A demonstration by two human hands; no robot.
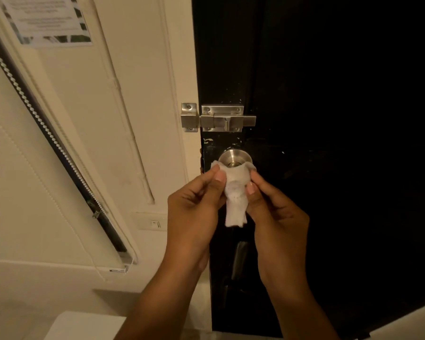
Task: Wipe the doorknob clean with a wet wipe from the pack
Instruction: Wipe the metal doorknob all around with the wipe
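Note:
A round steel doorknob [234,156] sticks out of the black door [329,119] near its left edge. Just below and in front of it hangs a crumpled white wet wipe [236,192], its top edge covering the knob's lower rim. My left hand [194,207] pinches the wipe's left side between thumb and fingers. My right hand [275,212] pinches its right side. Whether the wipe touches the knob I cannot tell. The pack of wipes is out of sight.
A steel slide bolt [221,118] is mounted above the knob, across door and cream frame [182,69]. A light switch [155,224] sits on the wall at the left. A window blind [47,133] slants across the left. A printed notice [47,20] hangs top left.

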